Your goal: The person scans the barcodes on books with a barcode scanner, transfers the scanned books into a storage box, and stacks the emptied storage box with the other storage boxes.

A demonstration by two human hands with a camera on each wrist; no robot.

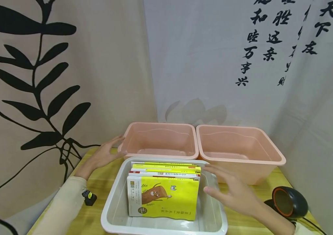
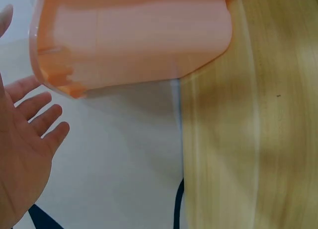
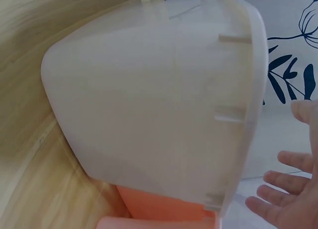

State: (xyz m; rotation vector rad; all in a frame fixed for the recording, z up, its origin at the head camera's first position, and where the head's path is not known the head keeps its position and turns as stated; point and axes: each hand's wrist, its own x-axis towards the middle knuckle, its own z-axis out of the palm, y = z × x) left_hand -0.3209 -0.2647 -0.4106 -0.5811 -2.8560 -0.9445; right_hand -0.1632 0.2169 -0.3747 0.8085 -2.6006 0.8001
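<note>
In the head view a white plastic bin stands at the front. Several thin yellow-and-white books are lined up inside it, the foremost cover showing a brown log cartoon. My left hand is at the left end of the left pink bin, fingers spread and fingertips right at the rim. From the left wrist view, this hand looks relaxed, with an empty palm. My right hand reaches over the white bin's right rim, fingers extended beside the books. The right wrist view shows that hand holding nothing.
A second pink bin stands at the back right, side by side with the left one. A dark round object with a cable lies at the right. Cloth hangings rise behind the wooden table.
</note>
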